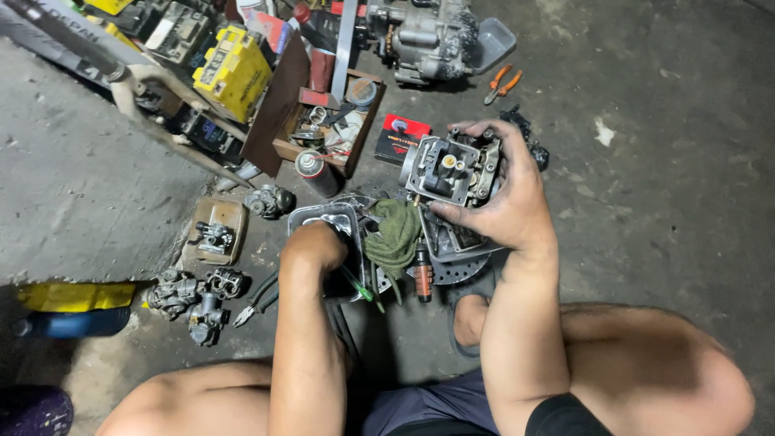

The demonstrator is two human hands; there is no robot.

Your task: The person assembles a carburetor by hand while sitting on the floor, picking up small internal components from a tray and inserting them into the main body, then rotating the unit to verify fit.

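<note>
My right hand (508, 198) grips a grey metal carburetor body (448, 168), held up with its open underside and brass parts facing me. My left hand (313, 246) is curled down into a metal tray (323, 216) on the floor; its fingers are hidden, so I cannot see what they touch. A green rag (395, 234) lies beside that tray, and green-handled tools (359, 287) stick out below it. An orange-handled screwdriver (422, 273) rests next to a perforated metal disc (460, 270).
Several loose carburetors (194, 295) and pliers (257, 300) lie at left on the concrete floor. A wooden box of small parts (327, 121), a spray can (316, 172), a yellow battery (232, 71), an engine (428, 36) and orange pliers (502, 83) stand beyond. My knees frame the bottom.
</note>
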